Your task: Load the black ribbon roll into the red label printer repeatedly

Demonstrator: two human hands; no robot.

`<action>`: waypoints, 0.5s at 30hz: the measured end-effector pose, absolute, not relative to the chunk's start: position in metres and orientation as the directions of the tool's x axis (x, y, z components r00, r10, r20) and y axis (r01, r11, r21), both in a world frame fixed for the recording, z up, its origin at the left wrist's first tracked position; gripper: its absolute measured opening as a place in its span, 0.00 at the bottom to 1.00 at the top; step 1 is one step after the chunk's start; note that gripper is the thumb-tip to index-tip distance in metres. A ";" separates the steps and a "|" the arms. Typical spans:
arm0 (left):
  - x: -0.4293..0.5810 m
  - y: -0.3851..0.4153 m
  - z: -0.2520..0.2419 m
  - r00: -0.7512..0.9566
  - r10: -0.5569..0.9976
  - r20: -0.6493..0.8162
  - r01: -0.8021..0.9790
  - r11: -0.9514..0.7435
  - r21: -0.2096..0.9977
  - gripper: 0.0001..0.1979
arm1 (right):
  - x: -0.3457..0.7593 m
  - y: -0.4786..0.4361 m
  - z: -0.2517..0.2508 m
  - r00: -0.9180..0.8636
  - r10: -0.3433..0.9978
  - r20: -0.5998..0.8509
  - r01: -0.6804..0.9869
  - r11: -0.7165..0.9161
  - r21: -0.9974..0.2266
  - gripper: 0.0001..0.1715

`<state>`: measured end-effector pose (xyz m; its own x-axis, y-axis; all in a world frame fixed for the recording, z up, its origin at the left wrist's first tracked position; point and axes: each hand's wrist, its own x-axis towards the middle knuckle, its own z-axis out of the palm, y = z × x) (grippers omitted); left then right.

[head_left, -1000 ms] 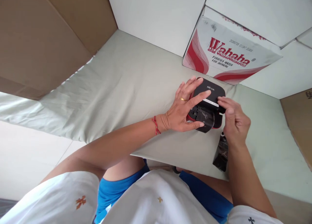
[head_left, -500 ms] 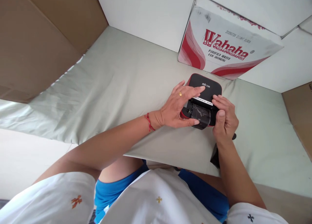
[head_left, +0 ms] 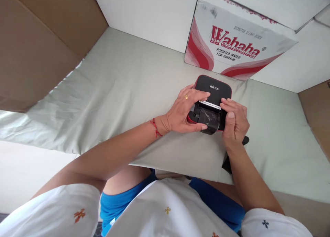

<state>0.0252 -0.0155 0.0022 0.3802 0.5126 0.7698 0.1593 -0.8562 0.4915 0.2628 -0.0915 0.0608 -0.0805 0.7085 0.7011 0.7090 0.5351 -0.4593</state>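
A small black printer (head_left: 216,89) with red edges rests on the cloth-covered surface. White lettering and a white label strip show on its lid, and a strip of dark shiny film (head_left: 210,117) hangs over its front. My left hand (head_left: 184,110), with a gold ring, is closed round its left side, fingertips on the lid and thumb at the front edge. On the opposite side my right hand (head_left: 235,118) grips the right front corner with bent fingers; part of that corner is hidden. Partly behind my right wrist lies a black object (head_left: 227,165) whose kind I cannot make out.
A white and red water carton (head_left: 237,37) stands behind the printer against white panels. Brown cardboard (head_left: 43,51) rises at the left, and more cardboard (head_left: 318,113) stands at the right edge. Pale green cloth (head_left: 129,82), wrinkled in places, covers the surface.
The whole view has shifted slightly, so the printer and hands appear a little further left and higher. Both hands keep the same hold on the printer.
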 end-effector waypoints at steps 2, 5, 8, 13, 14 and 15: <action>0.023 -0.016 0.004 0.393 0.483 0.782 0.119 -0.870 0.478 0.55 | 0.263 -0.096 0.060 -0.103 0.712 0.694 0.713 0.539 -0.448 0.26; 0.019 -0.017 0.005 0.411 0.488 0.770 0.070 -0.859 0.507 0.52 | 0.263 -0.105 0.060 -0.182 0.681 0.709 0.700 0.597 -0.393 0.26; 0.014 -0.014 0.002 0.363 0.609 0.706 0.057 -0.770 0.635 0.50 | 0.260 -0.113 0.060 -0.253 0.633 0.732 0.688 0.649 -0.323 0.27; 0.006 0.007 -0.014 0.300 0.791 0.533 -0.134 -0.519 0.844 0.52 | 0.253 -0.120 0.061 -0.255 0.567 0.784 0.688 0.676 -0.265 0.27; 0.005 0.010 -0.017 0.330 0.803 0.497 -0.169 -0.467 0.868 0.54 | 0.252 -0.121 0.062 -0.249 0.559 0.791 0.691 0.674 -0.259 0.26; 0.005 0.013 -0.018 0.357 0.807 0.470 -0.202 -0.424 0.883 0.55 | 0.251 -0.122 0.062 -0.245 0.552 0.797 0.696 0.673 -0.252 0.26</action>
